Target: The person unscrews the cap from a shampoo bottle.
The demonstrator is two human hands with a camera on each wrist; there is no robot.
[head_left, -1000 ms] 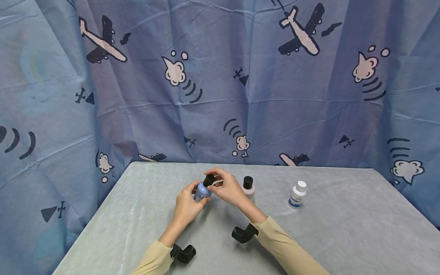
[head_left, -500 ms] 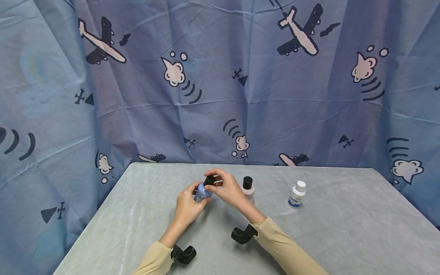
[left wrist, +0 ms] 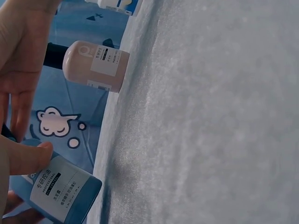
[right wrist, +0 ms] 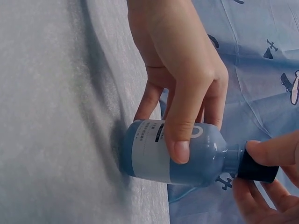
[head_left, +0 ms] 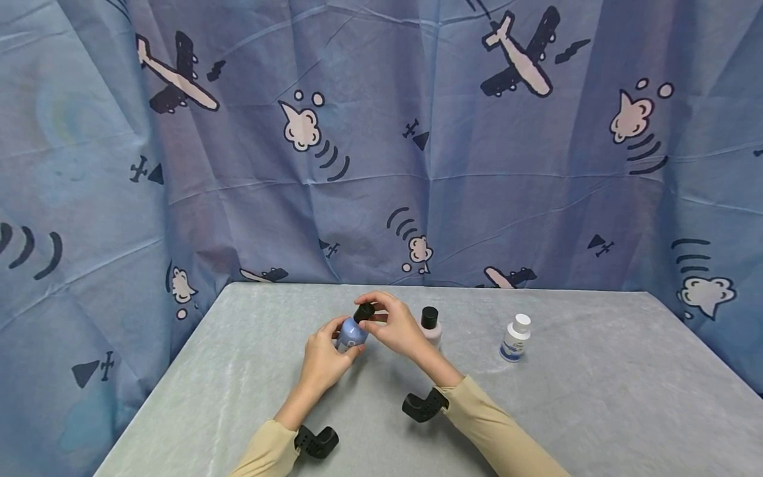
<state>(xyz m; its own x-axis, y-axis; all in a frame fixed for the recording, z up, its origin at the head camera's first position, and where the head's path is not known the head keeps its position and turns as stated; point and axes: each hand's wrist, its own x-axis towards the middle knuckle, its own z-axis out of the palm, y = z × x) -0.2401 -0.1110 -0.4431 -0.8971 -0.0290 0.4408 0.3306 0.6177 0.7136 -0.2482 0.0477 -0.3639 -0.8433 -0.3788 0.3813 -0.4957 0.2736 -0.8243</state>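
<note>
My left hand [head_left: 324, 358] grips a blue bottle [head_left: 353, 333] around its body, thumb on the near side. The bottle leans a little to the right, its white label [right wrist: 150, 149] partly covered by the thumb. Fingers and thumb of my right hand [head_left: 398, 326] pinch the black cap [right wrist: 258, 169] at the top. Between cap and shoulder, a short stretch of the bottle's neck [right wrist: 231, 158] shows in the right wrist view. Just behind my right hand stands a pale pink bottle [left wrist: 96, 65] with a black cap, its lower part hidden in the head view.
A small white bottle [head_left: 515, 338] with a blue label stands upright farther right on the grey cloth-covered table [head_left: 608, 384]. Behind the table hangs a blue curtain [head_left: 369, 132] printed with airplanes. Black wrist cameras are strapped to both wrists.
Both hands stay nearly in place on the blue bottle. The black cap has shifted slightly right and the right fingers have moved a little around it. The other bottles have not moved.
</note>
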